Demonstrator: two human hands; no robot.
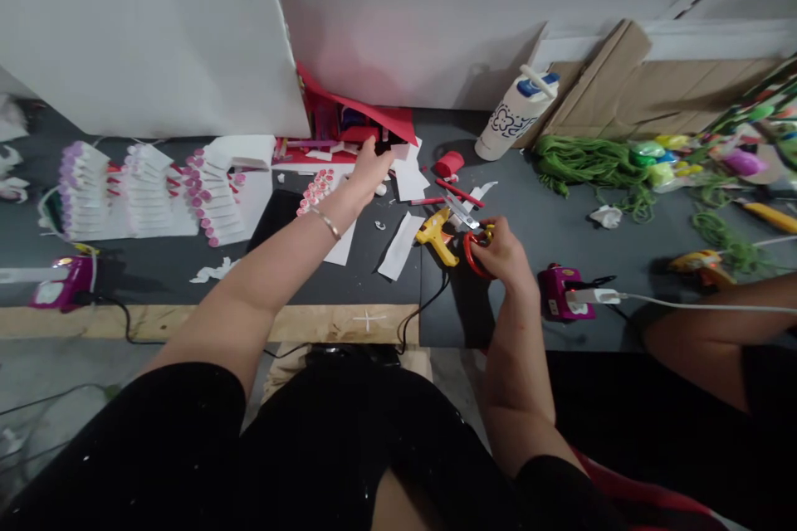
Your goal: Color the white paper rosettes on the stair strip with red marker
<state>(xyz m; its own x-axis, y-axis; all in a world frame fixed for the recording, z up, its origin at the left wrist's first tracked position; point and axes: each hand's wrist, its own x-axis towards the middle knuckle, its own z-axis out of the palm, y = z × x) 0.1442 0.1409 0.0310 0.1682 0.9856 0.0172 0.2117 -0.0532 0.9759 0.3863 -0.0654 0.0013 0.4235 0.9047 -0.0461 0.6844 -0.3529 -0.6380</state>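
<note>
My right hand (503, 255) is closed round the red handles of a pair of scissors (464, 214), whose blades point away to the upper left. My left hand (372, 169) reaches to the back of the table, its fingers on a small pale piece of paper (400, 152). Under that paper lie white paper strips (409, 178). A yellow glue gun (438, 237) rests just left of the scissors, beside another white strip (399, 246). Behind the scissors are red sticks (459, 192) and a red roll (449, 163). Pink-tipped white rolls (317, 189) sit partly behind my left forearm.
Rows of purple- and pink-tipped white rolls (215, 195) stand at the left. A white bottle (515, 116) stands at the back, near green cords (579, 162). Purple power boxes (566, 292) with cables sit near the front edge. Another person's arm (716, 328) is at the right.
</note>
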